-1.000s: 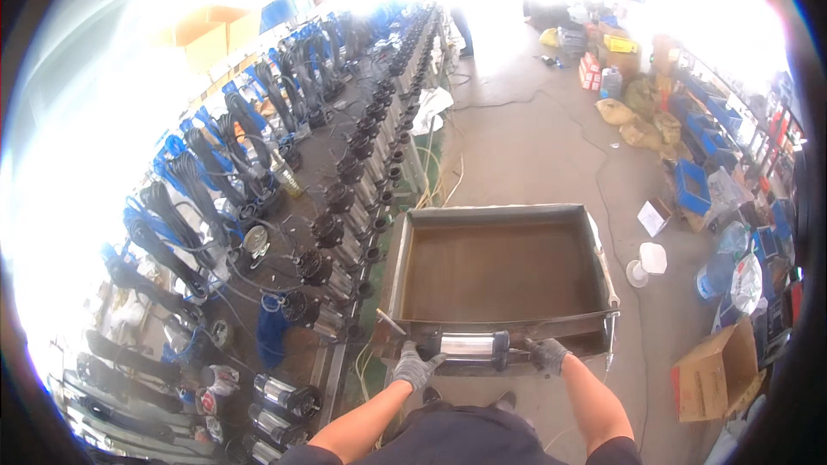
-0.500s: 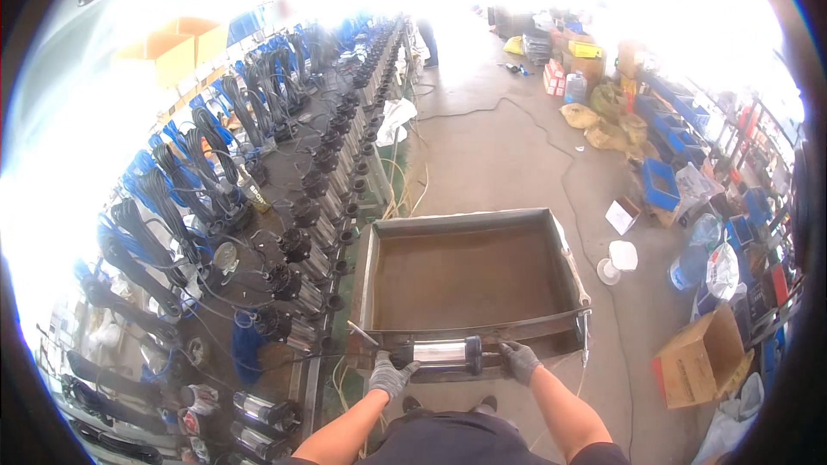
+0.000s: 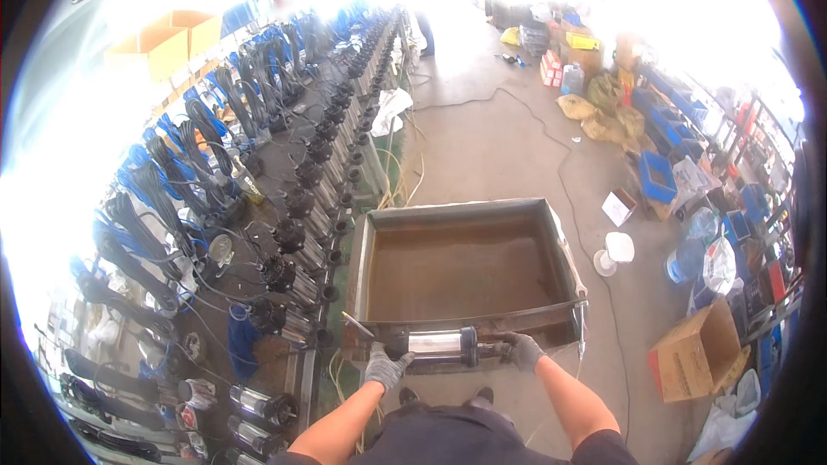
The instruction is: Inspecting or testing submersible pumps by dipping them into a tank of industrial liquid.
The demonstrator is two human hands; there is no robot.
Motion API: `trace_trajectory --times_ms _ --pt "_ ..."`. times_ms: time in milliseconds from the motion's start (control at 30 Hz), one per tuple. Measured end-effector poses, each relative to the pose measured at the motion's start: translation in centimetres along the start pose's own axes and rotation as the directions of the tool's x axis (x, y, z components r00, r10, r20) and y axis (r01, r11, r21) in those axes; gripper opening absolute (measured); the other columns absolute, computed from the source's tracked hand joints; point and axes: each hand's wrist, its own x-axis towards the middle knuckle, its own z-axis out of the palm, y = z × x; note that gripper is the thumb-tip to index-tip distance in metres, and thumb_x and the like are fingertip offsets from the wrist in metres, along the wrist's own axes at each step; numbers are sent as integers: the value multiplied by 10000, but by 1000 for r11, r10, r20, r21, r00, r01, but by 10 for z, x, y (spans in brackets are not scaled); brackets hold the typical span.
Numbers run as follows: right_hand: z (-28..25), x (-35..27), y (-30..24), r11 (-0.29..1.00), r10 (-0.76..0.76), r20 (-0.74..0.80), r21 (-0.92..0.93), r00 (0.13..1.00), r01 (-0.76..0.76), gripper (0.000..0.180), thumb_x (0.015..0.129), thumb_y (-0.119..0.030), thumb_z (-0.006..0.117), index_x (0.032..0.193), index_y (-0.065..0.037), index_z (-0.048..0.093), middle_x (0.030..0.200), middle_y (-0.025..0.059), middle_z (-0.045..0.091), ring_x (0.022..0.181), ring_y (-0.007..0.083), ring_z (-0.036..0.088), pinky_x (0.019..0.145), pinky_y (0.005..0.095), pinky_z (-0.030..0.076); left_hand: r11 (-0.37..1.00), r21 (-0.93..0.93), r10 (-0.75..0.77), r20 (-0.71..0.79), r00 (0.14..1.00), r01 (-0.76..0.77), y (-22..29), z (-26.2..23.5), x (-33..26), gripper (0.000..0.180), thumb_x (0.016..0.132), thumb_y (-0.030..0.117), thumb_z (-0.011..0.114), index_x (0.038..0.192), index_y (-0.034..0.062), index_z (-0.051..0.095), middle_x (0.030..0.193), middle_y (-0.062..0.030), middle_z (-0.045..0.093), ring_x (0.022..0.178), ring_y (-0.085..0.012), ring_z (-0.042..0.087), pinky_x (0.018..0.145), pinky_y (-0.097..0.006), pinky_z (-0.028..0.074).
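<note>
Simply gloved hands (image 3: 385, 368), shiny steel cylinder (image 3: 439, 346), rusty tank (image 3: 461, 269).

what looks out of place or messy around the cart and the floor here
Nothing looks spilled or broken. The metal cylinder lies level across the cart's near rim, between both hands. Loose cables snake over the floor, and sacks and boxes crowd the right side.

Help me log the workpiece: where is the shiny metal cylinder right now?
In the head view, low and central, the metal cylinder lies across the near rim of the water tank, between the left hand and right hand.
</note>
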Motion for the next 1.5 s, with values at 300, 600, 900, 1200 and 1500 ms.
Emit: trace_trajectory --times_ms 300,600,900,1200,1500 --pt "22 -17 -26 990 27 -215 143 976 4 398 988 -264 734 1297 -19 680 857 19 699 674 93 592 586 298 496 966 -188 171 -40 984 -176 17 -6 -8 834 802 376 897 1361 -50 449 1212 -185 645 1105 -303 615 1029 -389 476" --pt "28 -14 -34 998 43 -342 -24 939 -54 318 961 -268 745 1183 -43 721 837 21 714 731 159 660 684 320 542 993 -89 68 -52 996 -73 26 -9 -12 829 808 382 894 1341 -63 441 1265 -216 600 1153 -285 586 1043 -387 457" --pt "-109 -65 64 859 -183 -913 -329 365 -392 458 928 -365 735 1181 -7 604 975 140 702 894 278 668 843 422 545 988 -150 46 23 999 -42 31 -13 -12 784 829 292 880 1369 -42 420 1242 -183 626 1129 -263 605 1043 -366 462" --pt "-161 -24 -12 903 221 -773 -68 595 -424 429 999 -333 681 1297 -79 507 945 108 670 876 229 663 847 422 544 981 -180 69 -46 997 -76 37 -13 -18 828 817 387 887 1354 -74 458 1271 -215 621 1153 -303 598 1030 -385 470" --pt "-106 -43 -32 869 -406 -580 -484 706 102 147 1055 -238 588 1085 -98 622 857 39 645 807 161 622 767 346 526 998 -58 -20 6 1000 20 45 -18 -15 936 785 446 896 1400 -90 435 1299 -234 599 1195 -310 576 1062 -384 450"
